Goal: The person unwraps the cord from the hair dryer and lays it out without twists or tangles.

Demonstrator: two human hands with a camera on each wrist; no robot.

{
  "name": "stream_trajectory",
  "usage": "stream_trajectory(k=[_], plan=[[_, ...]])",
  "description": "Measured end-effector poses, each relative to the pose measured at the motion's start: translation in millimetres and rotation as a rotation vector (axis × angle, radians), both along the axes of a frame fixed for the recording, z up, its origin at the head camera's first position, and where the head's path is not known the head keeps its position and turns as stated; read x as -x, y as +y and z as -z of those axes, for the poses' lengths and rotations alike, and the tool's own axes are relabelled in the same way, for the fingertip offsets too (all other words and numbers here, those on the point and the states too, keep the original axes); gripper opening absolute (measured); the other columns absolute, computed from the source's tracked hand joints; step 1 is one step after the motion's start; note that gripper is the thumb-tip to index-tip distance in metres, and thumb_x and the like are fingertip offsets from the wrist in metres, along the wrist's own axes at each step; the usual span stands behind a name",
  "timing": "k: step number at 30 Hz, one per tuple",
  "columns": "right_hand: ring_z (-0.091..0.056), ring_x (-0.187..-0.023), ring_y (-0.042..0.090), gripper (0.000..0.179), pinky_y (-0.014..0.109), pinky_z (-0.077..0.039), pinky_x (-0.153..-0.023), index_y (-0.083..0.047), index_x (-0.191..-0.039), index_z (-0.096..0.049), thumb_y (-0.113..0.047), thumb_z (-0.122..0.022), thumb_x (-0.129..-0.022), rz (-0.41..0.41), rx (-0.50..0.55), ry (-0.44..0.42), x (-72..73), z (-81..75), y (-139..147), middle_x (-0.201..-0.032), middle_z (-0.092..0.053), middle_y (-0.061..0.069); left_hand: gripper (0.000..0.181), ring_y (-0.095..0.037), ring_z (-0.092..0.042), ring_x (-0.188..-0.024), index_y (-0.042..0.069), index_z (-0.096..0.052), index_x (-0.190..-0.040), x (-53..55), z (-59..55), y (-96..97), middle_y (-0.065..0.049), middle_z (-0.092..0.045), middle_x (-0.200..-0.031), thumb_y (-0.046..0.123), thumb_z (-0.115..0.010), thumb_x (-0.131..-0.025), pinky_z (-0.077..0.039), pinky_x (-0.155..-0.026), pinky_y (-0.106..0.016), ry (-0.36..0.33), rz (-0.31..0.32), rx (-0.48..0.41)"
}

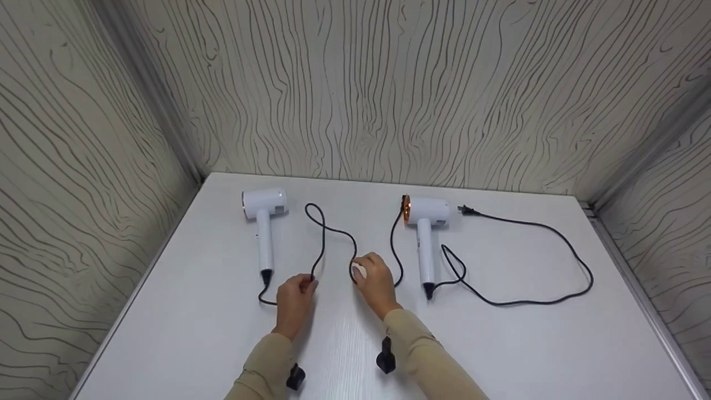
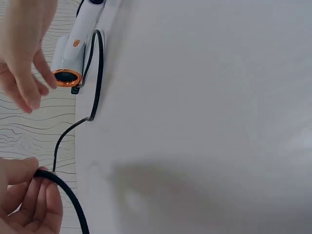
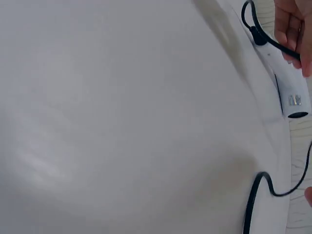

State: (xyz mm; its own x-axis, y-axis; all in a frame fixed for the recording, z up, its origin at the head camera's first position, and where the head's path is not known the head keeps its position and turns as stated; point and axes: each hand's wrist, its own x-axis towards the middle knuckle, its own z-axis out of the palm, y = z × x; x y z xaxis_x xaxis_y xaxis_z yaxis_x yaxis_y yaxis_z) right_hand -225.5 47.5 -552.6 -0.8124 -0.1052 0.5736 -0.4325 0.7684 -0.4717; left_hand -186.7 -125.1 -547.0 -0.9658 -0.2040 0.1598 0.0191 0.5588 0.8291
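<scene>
Two white hair dryers with black cords lie on the table. Near the lower end of the left hair dryer (image 1: 265, 233), my left hand (image 1: 294, 303) pinches its cord (image 1: 324, 239) between thumb and fingers. This grip also shows in the left wrist view, where the cord (image 2: 73, 200) curves out of the hand. My right hand (image 1: 379, 283) is over the same cord farther along, thumb and fingers parted. In the left wrist view its fingers (image 2: 31, 92) look bare of cord. The right hair dryer (image 1: 425, 250), with an orange ring, lies beyond the right hand.
A plug (image 1: 404, 201) at the left cord's end sits beside the orange ring. The right dryer's cord (image 1: 577, 261) sweeps out in a wide loop to its plug (image 1: 467, 210). Wood-patterned walls (image 1: 366, 89) enclose the white table (image 1: 533, 350) at the back and sides.
</scene>
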Motion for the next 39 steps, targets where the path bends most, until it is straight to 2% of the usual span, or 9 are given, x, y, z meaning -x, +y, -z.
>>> stream_trajectory(k=[3, 8, 12, 16, 21, 25, 28, 31, 39], plan=[[-0.064, -0.080, 0.020, 0.009, 0.030, -0.057, -0.071, -0.003, -0.088, -0.070, -0.003, -0.074, -0.079, 0.121, 0.008, -0.059, 3.0, 2.6, 16, -0.085, -0.063, 0.008, 0.011, -0.014, -0.060, -0.074, -0.005, -0.070, -0.093, 3.0, 3.4, -2.0, -0.014, -0.069, -0.083, 0.004, -0.066, -0.087, -0.049, -0.062, -0.019, -0.021, -0.025, -0.001], [-0.064, -0.079, 0.031, 0.009, 0.040, -0.056, -0.071, 0.004, -0.083, -0.067, -0.002, -0.073, -0.079, 0.337, 0.019, -0.171, 6.8, 5.3, 40, -0.082, -0.062, 0.017, 0.013, -0.017, -0.061, -0.078, -0.004, -0.070, -0.096, 7.5, 10.1, -3.3, -0.014, -0.069, -0.086, 0.005, -0.064, -0.089, -0.051, -0.066, -0.025, -0.067, -0.027, 0.008], [-0.063, -0.078, 0.035, 0.014, 0.045, -0.054, -0.070, 0.009, -0.083, -0.063, -0.001, -0.072, -0.078, 0.424, 0.007, -0.274, 5.6, 8.2, 53, -0.081, -0.061, 0.021, 0.013, -0.022, -0.064, -0.080, -0.006, -0.070, -0.096, 11.3, 17.5, -3.2, -0.016, -0.068, -0.086, 0.002, -0.063, -0.088, -0.055, -0.069, -0.032, -0.054, -0.053, 0.053], [-0.063, -0.074, 0.037, 0.015, 0.046, -0.054, -0.067, 0.011, -0.077, -0.063, -0.001, -0.071, -0.077, 0.424, -0.032, -0.340, 4.7, 10.2, 59, -0.076, -0.061, 0.023, 0.015, -0.026, -0.067, -0.084, -0.007, -0.070, -0.099, 14.8, 21.1, -3.2, -0.018, -0.068, -0.090, 0.000, -0.062, -0.089, -0.058, -0.074, -0.036, -0.063, -0.096, 0.065], [-0.062, -0.072, 0.037, 0.009, 0.046, -0.053, -0.065, 0.011, -0.071, -0.063, 0.005, -0.064, -0.077, 0.365, -0.050, -0.371, 5.5, 13.5, 62, -0.073, -0.061, 0.023, 0.016, -0.029, -0.067, -0.089, -0.008, -0.070, -0.101, 20.5, 23.1, -5.3, -0.019, -0.066, -0.095, -0.002, -0.061, -0.089, -0.058, -0.076, -0.037, -0.085, -0.135, 0.084], [-0.064, -0.076, 0.036, 0.009, 0.043, -0.056, -0.067, 0.011, -0.079, -0.067, 0.009, -0.058, -0.080, 0.319, -0.041, -0.401, 5.8, 16.4, 62, -0.078, -0.062, 0.022, 0.016, -0.032, -0.067, -0.091, -0.009, -0.070, -0.101, 23.3, 23.9, -10.4, -0.021, -0.066, -0.098, -0.003, -0.059, -0.089, -0.058, -0.077, -0.039, -0.109, -0.174, 0.121], [-0.066, -0.080, 0.036, 0.014, 0.042, -0.057, -0.071, 0.010, -0.088, -0.070, 0.011, -0.058, -0.080, 0.298, -0.033, -0.404, 5.7, 18.1, 61, -0.082, -0.063, 0.022, 0.016, -0.034, -0.066, -0.093, -0.009, -0.070, -0.101, 24.0, 23.6, -14.3, -0.022, -0.066, -0.099, -0.004, -0.059, -0.089, -0.058, -0.079, -0.041, -0.119, -0.198, 0.132], [-0.066, -0.082, 0.036, 0.016, 0.042, -0.058, -0.073, 0.009, -0.090, -0.071, 0.012, -0.060, -0.079, 0.288, -0.023, -0.401, 6.0, 18.9, 61, -0.084, -0.063, 0.021, 0.017, -0.033, -0.066, -0.093, -0.009, -0.070, -0.101, 23.6, 23.2, -15.6, -0.021, -0.065, -0.099, -0.002, -0.060, -0.090, -0.058, -0.079, -0.041, -0.135, -0.203, 0.114], [-0.065, -0.080, 0.037, 0.011, 0.044, -0.056, -0.075, 0.010, -0.086, -0.070, 0.011, -0.062, -0.079, 0.308, 0.055, -0.375, 13.6, 18.5, 66, -0.081, -0.065, 0.023, 0.016, -0.027, -0.066, -0.087, -0.008, -0.071, -0.099, 27.6, 23.2, -8.3, -0.018, -0.065, -0.094, 0.001, -0.063, -0.089, -0.058, -0.073, -0.036, -0.103, -0.191, 0.106]])
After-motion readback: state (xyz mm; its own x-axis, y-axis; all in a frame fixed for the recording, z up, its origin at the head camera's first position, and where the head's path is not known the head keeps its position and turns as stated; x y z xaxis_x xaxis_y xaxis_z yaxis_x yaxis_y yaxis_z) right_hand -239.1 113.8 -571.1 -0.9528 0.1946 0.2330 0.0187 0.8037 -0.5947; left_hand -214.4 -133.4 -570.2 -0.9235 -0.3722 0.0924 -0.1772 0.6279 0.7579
